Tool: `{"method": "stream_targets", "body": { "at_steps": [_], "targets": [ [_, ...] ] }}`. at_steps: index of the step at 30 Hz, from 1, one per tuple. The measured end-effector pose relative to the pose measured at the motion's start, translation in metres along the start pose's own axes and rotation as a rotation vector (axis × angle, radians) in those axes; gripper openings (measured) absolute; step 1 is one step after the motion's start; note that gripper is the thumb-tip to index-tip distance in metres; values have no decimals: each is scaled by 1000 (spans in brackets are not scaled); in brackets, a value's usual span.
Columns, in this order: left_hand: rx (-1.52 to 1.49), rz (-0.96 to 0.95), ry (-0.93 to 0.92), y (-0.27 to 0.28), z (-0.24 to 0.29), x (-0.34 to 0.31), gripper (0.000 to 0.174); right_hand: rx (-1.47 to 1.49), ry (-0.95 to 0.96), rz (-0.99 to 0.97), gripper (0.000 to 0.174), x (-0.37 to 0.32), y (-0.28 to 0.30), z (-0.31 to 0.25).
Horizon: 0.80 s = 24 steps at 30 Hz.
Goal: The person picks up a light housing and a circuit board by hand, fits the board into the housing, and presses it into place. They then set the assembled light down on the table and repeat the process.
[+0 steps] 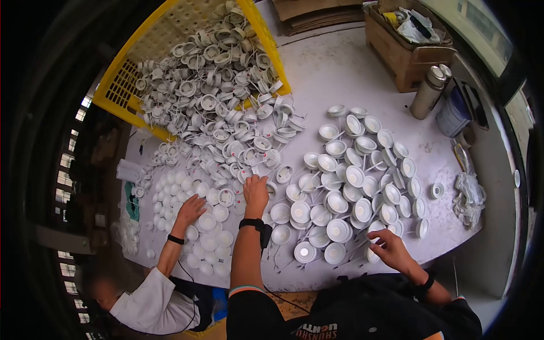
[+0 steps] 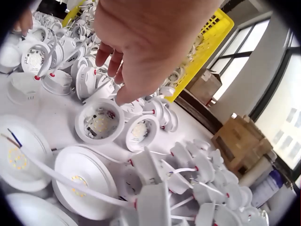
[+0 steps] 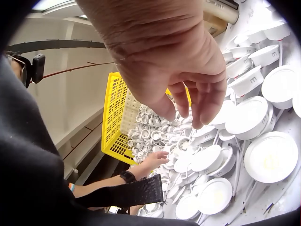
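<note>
My left hand [image 1: 255, 195] reaches over the near edge of a heap of white round downlight housings [image 1: 221, 102]. In the left wrist view its fingers [image 2: 115, 61] are bent and apart from the thumb, whose tip is right by the rim of an open housing [image 2: 99, 121] with a bare LED board inside. My right hand [image 1: 391, 250] hovers at the near right edge of a pile of downlights with white faces [image 1: 354, 175] and trailing cables. Its fingers [image 3: 207, 106] are loosely bent, with nothing between them and the thumb.
Another person's hand [image 1: 191, 211] lies among white round covers [image 1: 208, 242] at left. A tipped yellow crate [image 1: 122, 85] spills housings onto the table [image 1: 317, 62]. At the back right are a cardboard box [image 1: 408, 62], a metal flask [image 1: 428, 93] and a plastic bag [image 1: 469, 198].
</note>
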<state>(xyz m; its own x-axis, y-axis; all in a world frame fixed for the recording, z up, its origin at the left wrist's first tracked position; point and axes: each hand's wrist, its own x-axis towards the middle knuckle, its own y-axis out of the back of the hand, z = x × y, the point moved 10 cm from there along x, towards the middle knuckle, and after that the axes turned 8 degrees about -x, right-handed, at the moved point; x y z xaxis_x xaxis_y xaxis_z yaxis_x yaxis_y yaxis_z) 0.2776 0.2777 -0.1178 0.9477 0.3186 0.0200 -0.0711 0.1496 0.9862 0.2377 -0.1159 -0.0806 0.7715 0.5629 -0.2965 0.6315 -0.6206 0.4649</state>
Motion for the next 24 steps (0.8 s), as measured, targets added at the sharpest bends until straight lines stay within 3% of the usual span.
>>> {"method": "stream_targets", "body": {
  "at_steps": [3, 7, 9, 10, 12, 14, 16, 18, 20, 22, 24],
  "targets": [
    [62, -114, -5, -11, 2, 7, 30, -6, -19, -8, 27, 0, -1, -2],
    [-73, -91, 68, 9, -9, 7, 25, -36, 15, 18, 26, -4, 0, -2],
    [-451, -128, 253, 19, -29, -2, 16, -10, 21, 63, 24, -4, 5, -4],
    [-448, -126, 255, 25, -31, -8, 16, -8, 24, 61, 24, -4, 6, -6],
    [-824, -93, 363, 33, -39, -27, 16, 32, 50, 61, 22, -3, 6, -13],
    [-913, -89, 419, 49, -28, -49, 19, 70, 68, 56, 20, -2, 1, -12],
    [-1282, -4, 469, 61, -5, -76, 23, 212, 97, -23, 26, -2, -12, -13],
    [-1433, 30, 358, 84, 49, -106, 26, 272, 122, -70, 29, -5, -10, -36],
    [-1382, -31, 242, 90, 103, -139, 29, 334, 144, -132, 33, -11, -11, -65],
    [-1401, -47, 155, 94, 158, -171, 27, 407, 260, -76, 38, -20, -3, -98],
    [-1496, -129, 170, 78, 199, -195, 28, 371, 262, -51, 33, -27, -5, -100]
  ]
}}
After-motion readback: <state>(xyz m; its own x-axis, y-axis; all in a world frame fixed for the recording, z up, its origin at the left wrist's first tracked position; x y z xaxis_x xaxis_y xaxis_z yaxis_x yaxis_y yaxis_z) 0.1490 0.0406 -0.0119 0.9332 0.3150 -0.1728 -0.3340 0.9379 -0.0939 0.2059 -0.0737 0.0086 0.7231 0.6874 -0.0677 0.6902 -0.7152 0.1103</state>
